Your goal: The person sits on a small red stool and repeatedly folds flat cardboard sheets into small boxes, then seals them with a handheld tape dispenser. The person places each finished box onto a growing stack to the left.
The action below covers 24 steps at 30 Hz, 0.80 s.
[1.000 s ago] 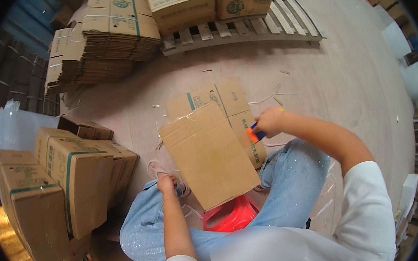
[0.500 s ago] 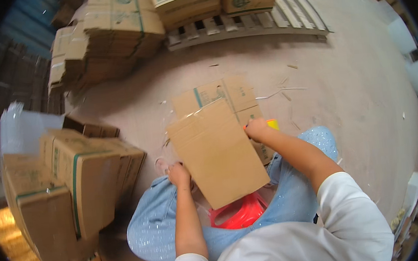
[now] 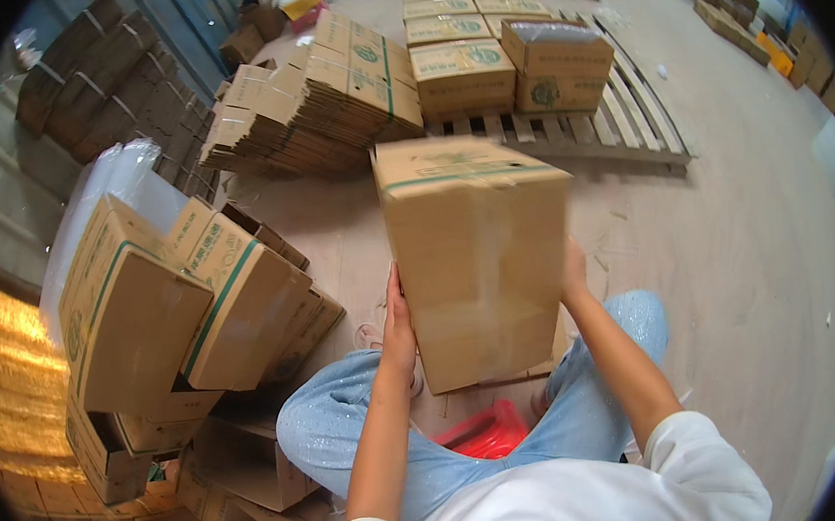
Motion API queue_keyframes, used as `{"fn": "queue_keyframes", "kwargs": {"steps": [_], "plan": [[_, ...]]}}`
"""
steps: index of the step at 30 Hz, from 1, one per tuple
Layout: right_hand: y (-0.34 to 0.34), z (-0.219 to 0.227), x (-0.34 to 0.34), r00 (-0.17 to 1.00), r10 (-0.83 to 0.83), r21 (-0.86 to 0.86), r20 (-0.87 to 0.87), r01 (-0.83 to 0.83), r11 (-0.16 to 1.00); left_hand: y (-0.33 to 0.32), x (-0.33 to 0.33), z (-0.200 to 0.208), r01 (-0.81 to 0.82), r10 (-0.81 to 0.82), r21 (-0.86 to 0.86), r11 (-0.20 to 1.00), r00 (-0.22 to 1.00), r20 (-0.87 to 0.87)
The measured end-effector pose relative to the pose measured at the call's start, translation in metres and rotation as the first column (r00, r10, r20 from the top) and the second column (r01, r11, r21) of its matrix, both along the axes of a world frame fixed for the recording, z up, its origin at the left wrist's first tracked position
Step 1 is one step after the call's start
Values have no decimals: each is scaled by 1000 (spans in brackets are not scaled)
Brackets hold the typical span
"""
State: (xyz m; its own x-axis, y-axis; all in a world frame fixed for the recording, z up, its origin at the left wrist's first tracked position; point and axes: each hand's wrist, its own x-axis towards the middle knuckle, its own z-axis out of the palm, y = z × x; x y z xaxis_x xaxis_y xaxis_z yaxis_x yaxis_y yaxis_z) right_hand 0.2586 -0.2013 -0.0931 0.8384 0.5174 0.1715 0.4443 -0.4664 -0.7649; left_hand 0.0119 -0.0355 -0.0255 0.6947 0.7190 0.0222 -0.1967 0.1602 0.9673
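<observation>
Standing upright at the centre of the frame, the cardboard box (image 3: 477,255) is now a full squared-up carton, where a second ago it was a flat folded sheet held over the lap. The left hand (image 3: 399,328) presses flat against its left side and the right hand (image 3: 573,274) against its right, fingers spread open, clamping it between the palms above the knees. That suggests forming is done and the box is ready to be set down. Below it sits a red stool (image 3: 484,433). Finished cartons (image 3: 180,303) pile at left; flat stacks (image 3: 322,99) and a pallet (image 3: 616,126) lie toward the top.
</observation>
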Motion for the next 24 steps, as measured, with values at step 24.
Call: {"fn": "queue_keyframes", "kwargs": {"steps": [24], "plan": [[10,164,-110,909,407,653,90,-362,665,-99,-213,21,-564,459,-206,800,795,-396]]}}
